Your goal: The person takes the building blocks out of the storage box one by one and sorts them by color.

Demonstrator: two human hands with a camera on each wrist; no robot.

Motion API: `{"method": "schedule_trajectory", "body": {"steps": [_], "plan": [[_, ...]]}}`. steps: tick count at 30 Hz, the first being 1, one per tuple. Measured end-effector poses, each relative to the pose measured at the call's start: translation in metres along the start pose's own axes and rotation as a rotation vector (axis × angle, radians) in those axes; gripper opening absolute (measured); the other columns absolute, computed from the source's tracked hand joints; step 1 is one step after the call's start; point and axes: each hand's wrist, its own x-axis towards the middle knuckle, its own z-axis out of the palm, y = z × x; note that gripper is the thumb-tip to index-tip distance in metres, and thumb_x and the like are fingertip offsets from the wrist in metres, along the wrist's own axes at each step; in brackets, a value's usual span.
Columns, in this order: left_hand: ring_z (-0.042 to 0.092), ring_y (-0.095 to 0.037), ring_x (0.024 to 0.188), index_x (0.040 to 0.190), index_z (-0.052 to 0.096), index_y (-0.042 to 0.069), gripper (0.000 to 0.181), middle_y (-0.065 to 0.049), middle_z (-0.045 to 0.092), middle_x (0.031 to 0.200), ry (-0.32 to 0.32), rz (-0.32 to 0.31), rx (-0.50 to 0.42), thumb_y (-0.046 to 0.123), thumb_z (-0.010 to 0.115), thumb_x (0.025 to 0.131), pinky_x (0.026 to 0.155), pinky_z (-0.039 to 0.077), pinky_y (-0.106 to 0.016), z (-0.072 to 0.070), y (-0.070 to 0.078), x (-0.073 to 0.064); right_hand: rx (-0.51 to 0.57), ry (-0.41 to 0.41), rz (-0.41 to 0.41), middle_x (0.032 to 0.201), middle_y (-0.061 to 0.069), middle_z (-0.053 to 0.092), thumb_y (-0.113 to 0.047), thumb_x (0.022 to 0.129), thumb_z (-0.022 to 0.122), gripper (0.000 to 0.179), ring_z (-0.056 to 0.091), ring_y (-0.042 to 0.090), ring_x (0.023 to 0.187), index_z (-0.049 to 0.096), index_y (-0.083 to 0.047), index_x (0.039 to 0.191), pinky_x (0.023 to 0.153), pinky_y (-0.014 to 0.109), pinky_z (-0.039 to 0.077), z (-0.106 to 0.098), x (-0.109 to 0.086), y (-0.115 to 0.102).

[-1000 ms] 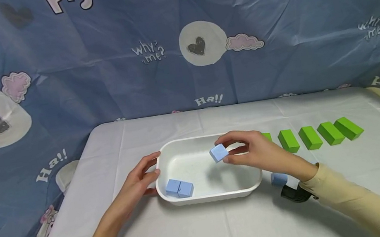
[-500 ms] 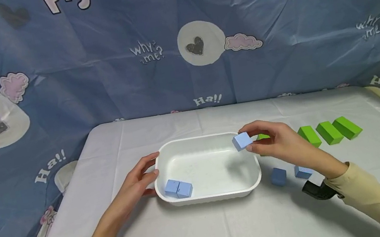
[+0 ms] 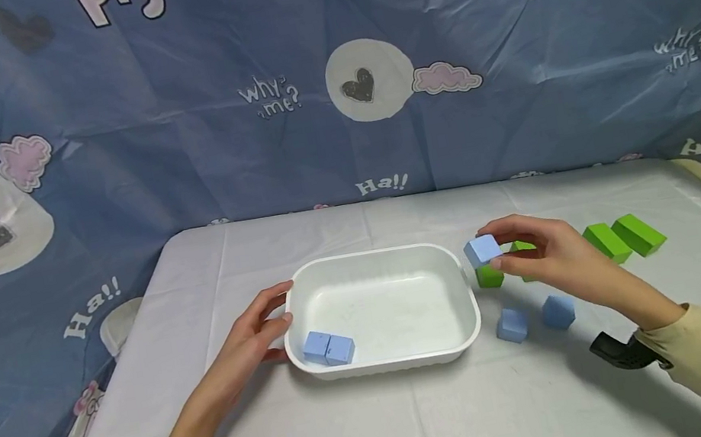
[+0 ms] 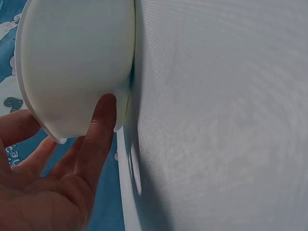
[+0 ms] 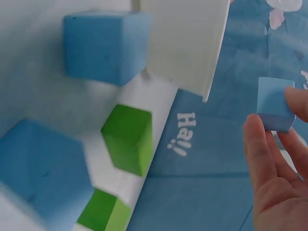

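In the head view, the right hand [image 3: 548, 256] pinches a blue cube [image 3: 483, 251] just beyond the right end of the tray [image 3: 389, 365], while the left hand [image 3: 252, 335] rests loosely extended fingers on the left end; two cubes [image 3: 339, 350] inside are visible only here. The right wrist view shows the pinched cube raised above the table [image 3: 359, 433]; the left wrist view, one finger touching the tray's outer wall.

The table [image 3: 359, 433] and backdrop [image 3: 285, 160] are viewed from the head, forward and down. From the left wrist, turned sideways, the tray [image 3: 394, 312] is faced close up past the left hand [image 4: 53, 192]. From the right wrist, likewise turned, the right hand [image 5: 276, 192] is seen near, backdrop beyond. The tray is shared by all three.
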Motion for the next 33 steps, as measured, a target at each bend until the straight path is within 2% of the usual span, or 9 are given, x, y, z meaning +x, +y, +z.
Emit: {"method": "schedule_trajectory", "body": {"steps": [7, 12, 19, 29, 33], "plan": [[0.051, -0.033, 0.121, 0.149, 0.039, 0.023, 0.048, -0.009, 0.037, 0.151, 0.002, -0.003, 0.0, 0.025, 0.053, 0.103, 0.08, 0.053, -0.042, 0.0, 0.0, 0.0, -0.022, 0.07, -0.001, 0.128, 0.007, 0.059, -0.007, 0.092, 0.07, 0.043, 0.061, 0.013, 0.111, 0.058, -0.009, 0.133, 0.082, 0.028, 0.054, -0.011, -0.015, 0.009], [0.051, -0.033, 0.122, 0.149, 0.038, 0.022, 0.049, -0.01, 0.036, 0.151, 0.002, -0.007, -0.001, 0.024, 0.053, 0.103, 0.08, 0.053, -0.042, 0.001, -0.001, 0.001, -0.063, 0.108, 0.013, 0.124, 0.005, 0.061, -0.007, 0.09, 0.072, 0.042, 0.062, 0.012, 0.108, 0.06, -0.011, 0.13, 0.082, 0.025, 0.053, -0.02, -0.023, 0.013], [0.05, -0.033, 0.122, 0.149, 0.038, 0.023, 0.048, -0.01, 0.036, 0.151, 0.002, -0.004, -0.004, 0.024, 0.053, 0.103, 0.079, 0.053, -0.042, 0.001, -0.001, 0.001, -0.092, 0.121, -0.01, 0.122, 0.007, 0.062, -0.002, 0.09, 0.071, 0.041, 0.063, 0.012, 0.108, 0.06, -0.01, 0.129, 0.087, 0.023, 0.05, -0.035, -0.037, 0.022], [0.05, -0.033, 0.122, 0.148, 0.039, 0.024, 0.048, -0.009, 0.037, 0.151, 0.001, -0.002, 0.005, 0.027, 0.054, 0.102, 0.08, 0.053, -0.042, 0.0, -0.001, 0.002, -0.186, 0.177, 0.08, 0.125, 0.002, 0.059, -0.002, 0.089, 0.072, 0.042, 0.06, 0.002, 0.106, 0.06, -0.006, 0.13, 0.084, 0.015, 0.049, -0.053, -0.067, 0.042], [0.05, -0.033, 0.123, 0.149, 0.039, 0.024, 0.049, -0.009, 0.036, 0.151, -0.001, -0.005, 0.007, 0.027, 0.054, 0.102, 0.081, 0.053, -0.042, 0.0, -0.001, 0.001, -0.239, 0.167, 0.091, 0.125, -0.005, 0.059, -0.005, 0.09, 0.071, 0.044, 0.058, -0.003, 0.108, 0.059, -0.007, 0.132, 0.082, 0.012, 0.048, -0.06, -0.078, 0.051]]}}
